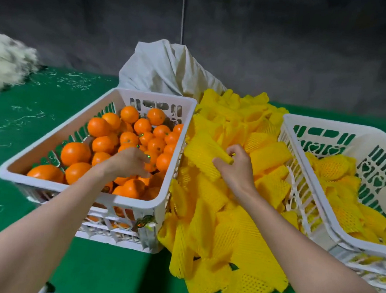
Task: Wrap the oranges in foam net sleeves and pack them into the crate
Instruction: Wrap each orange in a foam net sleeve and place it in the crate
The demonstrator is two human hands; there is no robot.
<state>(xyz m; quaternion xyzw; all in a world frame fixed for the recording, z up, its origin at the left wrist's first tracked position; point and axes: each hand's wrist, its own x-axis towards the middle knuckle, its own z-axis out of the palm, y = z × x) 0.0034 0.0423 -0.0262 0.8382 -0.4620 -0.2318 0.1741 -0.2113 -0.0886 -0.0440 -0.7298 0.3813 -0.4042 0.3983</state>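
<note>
Entry, head view: left hand [128,162] and left forearm [50,218] were bare, uncovered from the fingers back to the lower frame edge. Right hand [236,170] and right forearm [306,247] were likewise bare along the whole visible length behind the grip. Both wrists were slim and the forearms smooth. Fingertip detail was too blurred to record.

- Left hand [129,161]: blurred. Its fingertips are hidden behind its own back among the oranges [130,114], so whether it grips one cannot be told.
- Foam net sleeve [206,155], pinched by the right hand [238,170]: the end at the grip is covered by thumb and fingers.
- Crate [327,124] right of the grip: cut off by the frame edge.
- Pale fibrous heap [4,62] far left of the grip: blurred and cut off; material cannot be told.
</note>
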